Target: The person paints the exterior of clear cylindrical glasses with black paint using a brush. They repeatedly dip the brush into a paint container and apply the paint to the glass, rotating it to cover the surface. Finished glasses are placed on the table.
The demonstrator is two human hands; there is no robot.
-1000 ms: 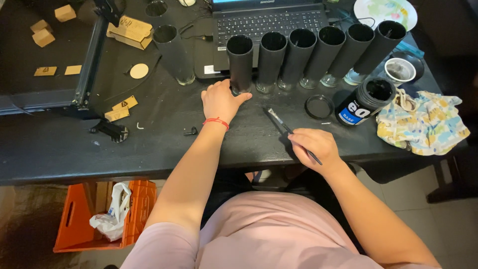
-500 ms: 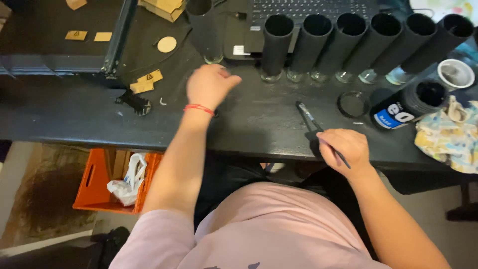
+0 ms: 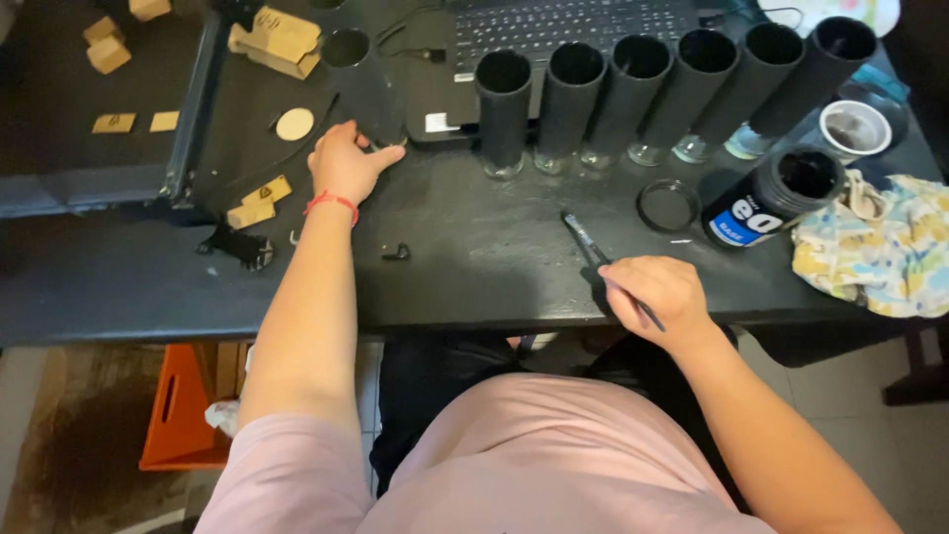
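Note:
My left hand [image 3: 344,166], with a red string on its wrist, closes around the foot of a lone black tube [image 3: 364,84] standing left of the laptop. My right hand [image 3: 660,297] rests at the table's front edge and holds a thin dark paintbrush [image 3: 585,235] whose tip points up and left over the black tabletop [image 3: 494,267]. Beyond it stands a row of several black tubes [image 3: 573,94] on clear glass feet. An open black paint jar [image 3: 776,198] with a blue label stands to the right, with its ring lid [image 3: 669,205] beside it.
A laptop [image 3: 573,25] lies behind the tubes. A patterned cloth [image 3: 885,242] and a white cup [image 3: 855,129] sit at the right. Wooden blocks [image 3: 282,35], a wooden disc [image 3: 295,124] and a small black clip [image 3: 395,252] lie at the left. An orange crate [image 3: 183,410] stands under the table.
My left hand has left the first tube of the row and moved left to the lone tube. My right hand still holds the brush in the same place. The view has shifted.

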